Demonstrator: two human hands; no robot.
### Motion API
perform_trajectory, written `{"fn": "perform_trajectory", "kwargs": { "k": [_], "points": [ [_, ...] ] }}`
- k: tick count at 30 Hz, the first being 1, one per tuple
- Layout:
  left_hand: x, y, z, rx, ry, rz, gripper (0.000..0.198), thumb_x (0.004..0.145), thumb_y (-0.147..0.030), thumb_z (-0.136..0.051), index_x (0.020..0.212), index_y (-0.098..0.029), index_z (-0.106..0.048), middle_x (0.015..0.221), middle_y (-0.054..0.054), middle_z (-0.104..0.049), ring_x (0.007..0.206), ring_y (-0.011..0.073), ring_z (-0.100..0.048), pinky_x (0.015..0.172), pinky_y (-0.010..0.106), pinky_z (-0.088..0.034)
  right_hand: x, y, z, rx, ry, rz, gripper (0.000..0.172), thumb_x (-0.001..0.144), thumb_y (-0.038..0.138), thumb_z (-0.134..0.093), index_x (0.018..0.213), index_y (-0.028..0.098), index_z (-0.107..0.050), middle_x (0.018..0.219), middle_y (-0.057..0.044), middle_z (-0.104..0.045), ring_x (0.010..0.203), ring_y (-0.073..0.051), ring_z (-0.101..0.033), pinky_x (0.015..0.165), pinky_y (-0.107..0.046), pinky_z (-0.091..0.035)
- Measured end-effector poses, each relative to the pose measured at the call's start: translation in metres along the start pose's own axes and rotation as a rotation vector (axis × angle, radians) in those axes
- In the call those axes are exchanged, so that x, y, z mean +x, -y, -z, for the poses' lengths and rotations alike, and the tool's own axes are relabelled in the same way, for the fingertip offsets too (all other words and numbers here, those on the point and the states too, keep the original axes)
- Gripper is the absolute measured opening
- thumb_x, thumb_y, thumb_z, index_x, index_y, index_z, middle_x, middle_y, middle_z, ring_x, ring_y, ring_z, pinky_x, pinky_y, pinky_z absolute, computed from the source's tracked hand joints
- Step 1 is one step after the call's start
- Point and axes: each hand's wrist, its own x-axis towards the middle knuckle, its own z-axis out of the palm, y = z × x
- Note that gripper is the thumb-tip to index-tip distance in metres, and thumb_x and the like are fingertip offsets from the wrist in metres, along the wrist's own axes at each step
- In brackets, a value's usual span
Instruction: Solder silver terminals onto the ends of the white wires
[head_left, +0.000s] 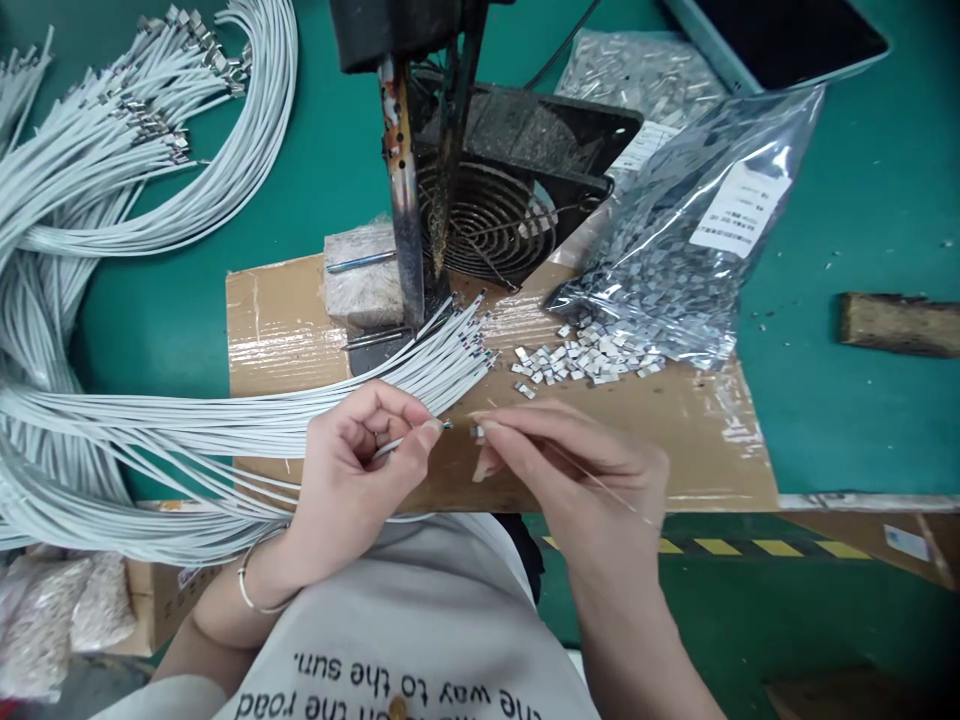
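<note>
My left hand [360, 470] pinches the stripped end of one thin white cable [409, 440] between thumb and forefinger. My right hand [577, 465] pinches a tiny metal shell [477, 431] at its fingertips, a few millimetres from the cable's tip. Both hands hover over a taped cardboard sheet [697, 420]. A fan of several white cables [420, 375] lies across the cardboard just above my left hand. A loose pile of small metal shells [585, 358] lies to the upper right of my hands.
A clear bag of metal shells [675, 250] spills onto the cardboard. A soldering iron stand [401, 190] and a black fan [495, 200] sit behind. Finished cable bundles [112, 130] curl on the green table at left. A wooden block [900, 322] lies right.
</note>
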Motion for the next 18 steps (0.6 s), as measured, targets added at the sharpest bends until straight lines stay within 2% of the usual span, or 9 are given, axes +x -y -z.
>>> {"fn": "perform_trajectory", "kwargs": {
  "k": [4, 10, 18],
  "points": [
    [-0.002, 0.002, 0.001, -0.026, 0.006, 0.019, 0.010, 0.087, -0.016, -0.075, 0.079, -0.018, -0.069, 0.053, -0.007, -0.054, 0.045, 0.0046, -0.036, 0.041, 0.016, -0.026, -0.003, 0.002, -0.011, 0.009, 0.058, 0.056, 0.030, 0.086, 0.006, -0.077, 0.095, 0.032, -0.088, 0.074, 0.001, -0.079, 0.059, -0.011, -0.071, 0.055, -0.023, -0.061],
    [-0.003, 0.004, 0.002, -0.039, 0.016, 0.029, 0.011, 0.089, -0.017, -0.074, 0.080, -0.018, -0.069, 0.054, -0.006, -0.054, 0.045, 0.0045, -0.036, 0.042, 0.016, -0.027, -0.005, 0.001, -0.013, 0.002, 0.040, 0.082, 0.030, 0.086, 0.007, -0.078, 0.097, 0.033, -0.088, 0.075, 0.000, -0.080, 0.058, -0.013, -0.071, 0.053, -0.024, -0.061],
    [-0.002, 0.001, 0.000, -0.008, 0.000, 0.027, 0.011, 0.082, -0.016, -0.077, 0.077, -0.018, -0.068, 0.053, -0.006, -0.054, 0.043, 0.0044, -0.037, 0.039, 0.016, -0.025, -0.009, -0.001, -0.015, -0.014, 0.009, 0.100, 0.029, 0.088, 0.009, -0.078, 0.099, 0.034, -0.088, 0.079, -0.002, -0.082, 0.058, -0.014, -0.071, 0.052, -0.025, -0.061]
  ]
}}
